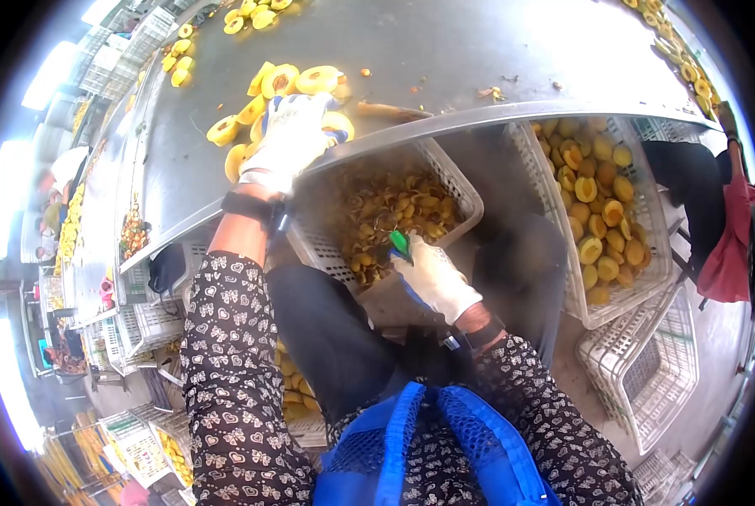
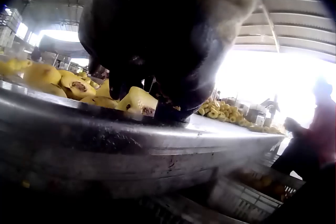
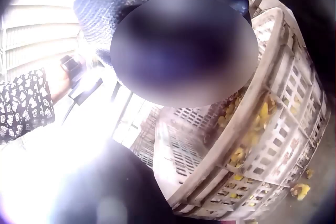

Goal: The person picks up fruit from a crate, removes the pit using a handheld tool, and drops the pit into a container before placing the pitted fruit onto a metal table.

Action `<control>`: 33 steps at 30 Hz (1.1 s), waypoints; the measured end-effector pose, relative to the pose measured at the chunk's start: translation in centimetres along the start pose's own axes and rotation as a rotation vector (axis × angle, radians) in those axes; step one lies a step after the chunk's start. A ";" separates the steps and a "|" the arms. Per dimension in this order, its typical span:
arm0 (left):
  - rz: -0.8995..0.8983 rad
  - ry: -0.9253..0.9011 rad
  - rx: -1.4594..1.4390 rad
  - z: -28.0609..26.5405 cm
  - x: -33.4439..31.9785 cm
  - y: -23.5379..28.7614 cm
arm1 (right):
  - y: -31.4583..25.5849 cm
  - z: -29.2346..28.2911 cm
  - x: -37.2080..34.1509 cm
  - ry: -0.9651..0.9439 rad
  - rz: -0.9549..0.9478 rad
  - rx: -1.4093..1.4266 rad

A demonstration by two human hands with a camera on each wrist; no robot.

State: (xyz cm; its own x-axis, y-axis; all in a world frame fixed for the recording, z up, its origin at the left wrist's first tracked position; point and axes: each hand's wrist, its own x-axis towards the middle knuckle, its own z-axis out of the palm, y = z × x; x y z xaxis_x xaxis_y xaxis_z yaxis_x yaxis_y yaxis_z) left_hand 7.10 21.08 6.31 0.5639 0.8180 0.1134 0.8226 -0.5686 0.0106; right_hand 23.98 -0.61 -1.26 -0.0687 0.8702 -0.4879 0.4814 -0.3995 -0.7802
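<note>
My left hand (image 1: 291, 135), in a white glove with blue fingers, is at the metal table's near edge among yellow peach halves (image 1: 280, 80). Its thumb and fingers close around one peach half (image 1: 341, 123), partly covered by the glove. In the left wrist view, dark fingers come down around a yellow half (image 2: 137, 100) beside the table edge. My right hand (image 1: 435, 282), gloved too, grips a green-handled tool (image 1: 401, 244) with a thin metal end, over a crate (image 1: 470, 198) of peach scraps. A blurred patch hides most of that hand in the right wrist view.
The table's rim (image 1: 495, 112) runs between me and the fruit. A crate (image 1: 592, 316) of peach halves stands to the right, with a white crate (image 1: 647, 363) below it. More fruit (image 1: 179, 63) lies farther along the table. Another person's red garment (image 1: 727, 244) shows at right.
</note>
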 end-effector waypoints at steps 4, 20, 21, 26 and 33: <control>-0.014 0.005 0.177 -1.3 -0.3 0.6 | 0.3 0.2 -0.7 0.090 -0.022 0.096; -0.381 0.247 -0.276 -0.2 -4.2 -2.8 | -0.8 0.1 1.0 0.081 0.043 0.685; -0.354 0.115 -0.140 -1.0 -3.6 -1.8 | -1.1 0.2 0.8 0.066 0.068 0.688; -0.314 0.044 0.024 -0.3 -2.0 -2.0 | -2.1 -0.3 -0.2 0.007 0.156 0.680; -0.319 0.147 -0.196 -0.7 -3.3 -2.7 | -0.5 -0.6 0.8 0.182 0.024 0.757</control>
State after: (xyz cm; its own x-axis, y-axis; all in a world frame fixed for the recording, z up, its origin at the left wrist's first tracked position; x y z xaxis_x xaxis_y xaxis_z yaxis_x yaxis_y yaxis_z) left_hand 2.97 19.88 6.59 0.2543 0.9430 0.2146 0.9170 -0.3056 0.2562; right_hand 24.22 0.50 -1.03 0.1103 0.8663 -0.4871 -0.2509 -0.4500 -0.8571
